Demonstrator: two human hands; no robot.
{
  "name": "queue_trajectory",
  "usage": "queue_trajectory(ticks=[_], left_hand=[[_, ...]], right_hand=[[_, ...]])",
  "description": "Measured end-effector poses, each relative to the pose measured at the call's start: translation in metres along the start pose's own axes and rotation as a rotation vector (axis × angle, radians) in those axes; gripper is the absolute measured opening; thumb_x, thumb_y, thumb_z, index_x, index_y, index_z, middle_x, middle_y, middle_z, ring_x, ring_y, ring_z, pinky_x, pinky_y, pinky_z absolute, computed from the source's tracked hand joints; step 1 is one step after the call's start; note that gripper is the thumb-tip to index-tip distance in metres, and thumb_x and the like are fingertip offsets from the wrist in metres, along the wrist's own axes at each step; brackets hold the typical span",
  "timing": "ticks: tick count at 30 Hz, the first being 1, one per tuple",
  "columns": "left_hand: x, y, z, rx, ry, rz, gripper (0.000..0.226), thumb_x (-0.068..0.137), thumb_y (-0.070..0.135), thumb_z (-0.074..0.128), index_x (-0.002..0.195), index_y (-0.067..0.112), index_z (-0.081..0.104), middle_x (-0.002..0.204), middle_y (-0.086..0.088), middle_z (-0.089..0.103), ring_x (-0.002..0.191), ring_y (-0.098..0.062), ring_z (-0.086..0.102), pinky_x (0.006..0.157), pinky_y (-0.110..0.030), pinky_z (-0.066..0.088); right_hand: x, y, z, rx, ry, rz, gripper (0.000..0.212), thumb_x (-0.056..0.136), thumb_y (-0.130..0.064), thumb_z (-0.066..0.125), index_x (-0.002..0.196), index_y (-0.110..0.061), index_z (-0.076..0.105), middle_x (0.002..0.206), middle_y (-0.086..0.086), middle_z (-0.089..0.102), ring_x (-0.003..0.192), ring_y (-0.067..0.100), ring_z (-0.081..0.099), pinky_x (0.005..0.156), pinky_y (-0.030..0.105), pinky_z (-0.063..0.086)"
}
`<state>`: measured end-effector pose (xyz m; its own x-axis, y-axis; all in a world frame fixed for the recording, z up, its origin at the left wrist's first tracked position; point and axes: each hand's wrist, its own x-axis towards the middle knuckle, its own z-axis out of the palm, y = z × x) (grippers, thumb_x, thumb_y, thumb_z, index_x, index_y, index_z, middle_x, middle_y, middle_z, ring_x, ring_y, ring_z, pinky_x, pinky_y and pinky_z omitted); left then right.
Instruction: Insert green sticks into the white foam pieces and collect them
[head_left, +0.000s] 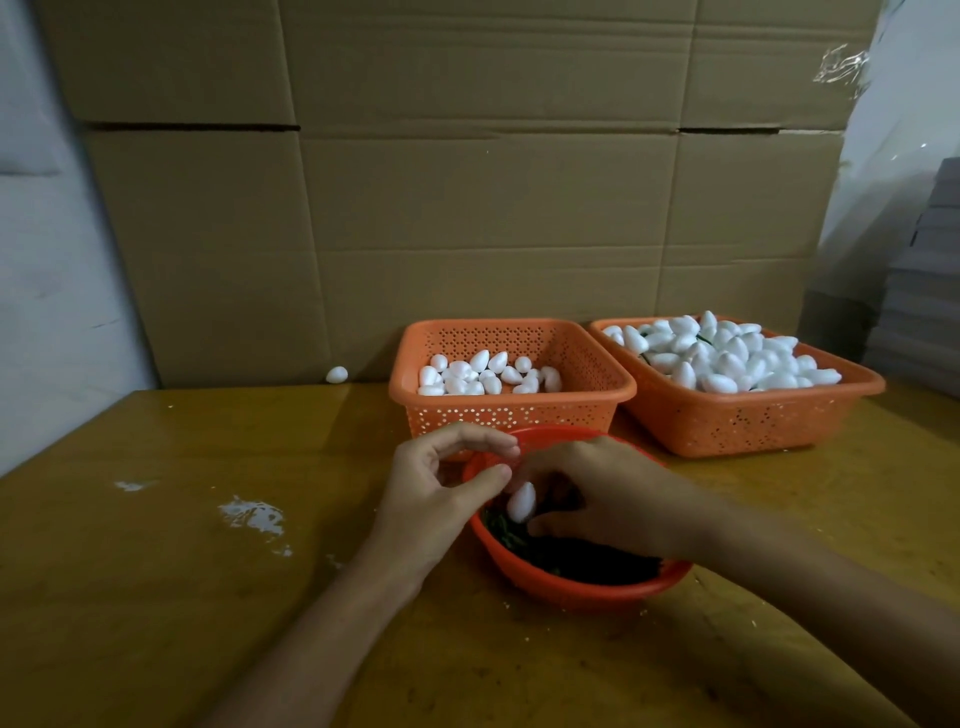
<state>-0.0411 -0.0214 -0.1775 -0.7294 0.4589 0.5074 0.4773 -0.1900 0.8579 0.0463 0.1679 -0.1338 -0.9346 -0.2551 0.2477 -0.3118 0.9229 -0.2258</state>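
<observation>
Cardboard wall backs yellowish table (white flecks).

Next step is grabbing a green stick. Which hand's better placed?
Right hand, likely: its fingers reach down into the red bowl over the green sticks, beside the foam piece. Left hand hovers at the rim.

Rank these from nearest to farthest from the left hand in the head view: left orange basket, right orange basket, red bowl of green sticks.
1. Red bowl, directly beside the left hand, front centre.
2. Left orange basket, just behind the hand.
3. Right orange basket, farther back and to the right.
</observation>
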Motion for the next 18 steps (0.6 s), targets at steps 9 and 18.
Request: queue_trajectory(ticks=[9,18], left_hand=[[-0.003,0.005,0.001,0.008,-0.017,-0.01,0.025,0.079,0.032,0.089,0.103,0.035,0.083,0.11,0.011,0.08,0.115,-0.005,0.07,0.097,-0.027,0.051],[-0.004,0.009,0.005,0.001,0.011,-0.019,0.039,0.088,0.032,0.078,0.124,0.044,0.074,0.113,0.012,0.077,0.119,0.0,0.066,0.1,-0.024,0.046]], right_hand=[[0.002,0.002,-0.014,0.45,0.181,0.067,0.027,0.082,-0.025,0.087,0.104,-0.022,0.071,0.099,-0.008,0.074,0.096,0.006,0.071,0.088,0.034,0.059],[-0.005,-0.001,0.0,0.006,0.045,0.038,0.026,0.094,-0.049,0.068,0.104,-0.026,0.067,0.11,-0.015,0.066,0.098,0.002,0.058,0.083,0.018,0.047]])
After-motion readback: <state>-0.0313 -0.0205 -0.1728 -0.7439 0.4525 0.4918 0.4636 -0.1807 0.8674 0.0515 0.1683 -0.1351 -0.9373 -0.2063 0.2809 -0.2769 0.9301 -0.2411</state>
